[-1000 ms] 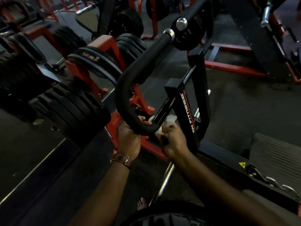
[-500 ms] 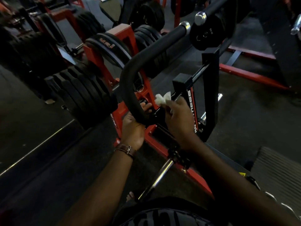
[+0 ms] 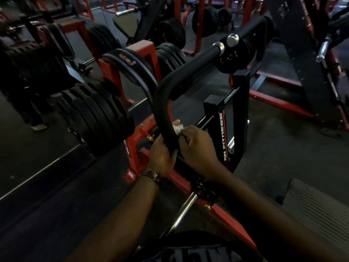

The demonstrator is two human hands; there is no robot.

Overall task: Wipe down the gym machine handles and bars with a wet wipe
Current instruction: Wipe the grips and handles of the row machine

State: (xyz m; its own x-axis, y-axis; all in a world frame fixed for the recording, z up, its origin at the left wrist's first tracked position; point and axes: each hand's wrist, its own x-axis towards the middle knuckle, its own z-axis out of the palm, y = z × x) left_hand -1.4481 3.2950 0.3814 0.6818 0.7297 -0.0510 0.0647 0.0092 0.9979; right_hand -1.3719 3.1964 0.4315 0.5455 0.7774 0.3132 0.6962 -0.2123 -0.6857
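Two bare hands on one curved black padded handle [image 3: 166,103], head view, dim gym. Far left: stacks of black weight plates [image 3: 94,114] on a red rack [image 3: 145,59], one plate with a grey rim standing on edge just behind the handle's bend. Dark rubber floor [image 3: 47,186] below.

Left hand [image 3: 162,156] wraps around the lower end of the handle from the left side, fingers curled shut on the padding, one fingertip showing past the tube's right edge. Brown strap [image 3: 153,174] on that wrist.

Handle rises from the hands, bends right and runs up to a chrome end cap [image 3: 218,47], next to a small black plate on a chrome-tipped peg [image 3: 232,40].

Wet wipe [image 3: 178,128], small white wad, sits pressed against the right side of the handle just above the left hand. Right hand [image 3: 198,148] pinches it, thumb and fingers closed on the wipe, knuckles toward camera; most of the wipe is hidden by the fingers.

Right of the hands: black upright frame [image 3: 225,137] with white "FITNESS" lettering, chrome rod [image 3: 185,210] running down toward the camera, red base rail [image 3: 232,220]. Far right: ribbed grey footplate [image 3: 317,208], more red and black frames behind.
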